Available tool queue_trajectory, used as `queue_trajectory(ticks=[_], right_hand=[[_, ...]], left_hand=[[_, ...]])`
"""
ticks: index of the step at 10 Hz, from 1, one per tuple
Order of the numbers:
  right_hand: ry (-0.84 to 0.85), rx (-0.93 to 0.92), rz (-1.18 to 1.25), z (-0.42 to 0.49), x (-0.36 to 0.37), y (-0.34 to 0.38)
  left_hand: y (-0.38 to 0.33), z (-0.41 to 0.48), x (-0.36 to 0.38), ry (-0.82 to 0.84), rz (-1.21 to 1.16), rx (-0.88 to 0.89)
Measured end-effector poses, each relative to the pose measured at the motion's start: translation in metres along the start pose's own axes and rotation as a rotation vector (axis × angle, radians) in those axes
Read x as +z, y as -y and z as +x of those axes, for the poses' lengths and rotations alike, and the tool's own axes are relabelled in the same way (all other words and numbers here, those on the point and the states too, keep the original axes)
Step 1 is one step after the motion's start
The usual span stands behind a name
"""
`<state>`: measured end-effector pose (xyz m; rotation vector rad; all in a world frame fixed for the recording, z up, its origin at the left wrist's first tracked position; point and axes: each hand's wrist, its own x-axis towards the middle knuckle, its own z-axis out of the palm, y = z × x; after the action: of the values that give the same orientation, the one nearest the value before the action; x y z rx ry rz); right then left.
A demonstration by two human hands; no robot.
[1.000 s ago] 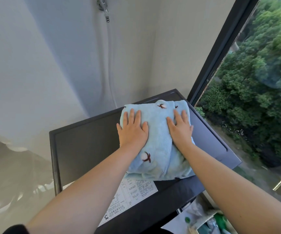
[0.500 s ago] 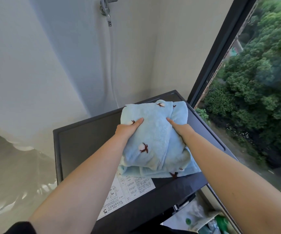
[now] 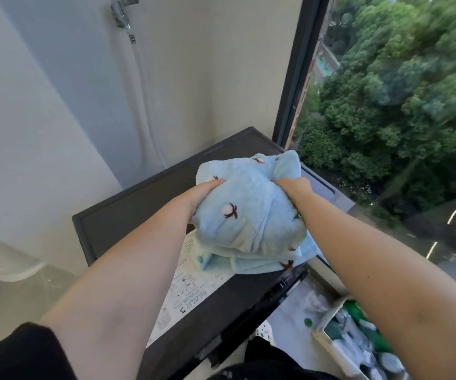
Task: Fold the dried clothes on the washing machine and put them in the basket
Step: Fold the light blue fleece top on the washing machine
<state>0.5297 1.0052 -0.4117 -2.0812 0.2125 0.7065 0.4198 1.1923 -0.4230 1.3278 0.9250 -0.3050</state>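
Your left hand (image 3: 203,193) and right hand (image 3: 294,191) each grip one side of the folded light-blue garment (image 3: 248,215). The thumbs press into the top of the fleece, and the other fingers are hidden under the bundle. You hold the garment over the front right part of the washing machine (image 3: 128,215), bunched high between your hands. Its lower layers sag onto the lid or just above it; which one can't be told.

The pale wall (image 3: 57,105) fills the left and centre of your view. The window (image 3: 399,105) on the right looks out on green treetops. The washing machine's dark lid runs from the corner under the window toward you. A white printed label (image 3: 185,286) lies on the lid near its front edge, partly covered by the garment's lower edge. Below the machine on your right, an open cardboard box (image 3: 328,341) holds green bottles. High on the wall a metal tap (image 3: 124,12) feeds a white hose (image 3: 146,100) that runs down behind the machine.
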Motion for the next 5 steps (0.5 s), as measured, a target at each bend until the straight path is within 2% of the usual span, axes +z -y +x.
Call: queue_trajectory(ticks=[1,2,3,5], right_hand=[[-0.104,0.055,0.071,-0.028,-0.017,-0.036],[-0.216,0.11,0.135,-0.056,-0.038,-0.074],[-0.334,0.166,0.202,-0.083,-0.059,-0.112],[-0.563,0.249,0.403,-0.128,-0.105,-0.197]], left_hand=[[0.012,-0.013,0.021,0.119,0.091,0.045],[0.025,-0.023,0.052,0.184,0.168,0.058],[0.044,0.004,0.084,0.196,0.279,0.073],[0.053,-0.064,0.176,0.35,0.557,0.144]])
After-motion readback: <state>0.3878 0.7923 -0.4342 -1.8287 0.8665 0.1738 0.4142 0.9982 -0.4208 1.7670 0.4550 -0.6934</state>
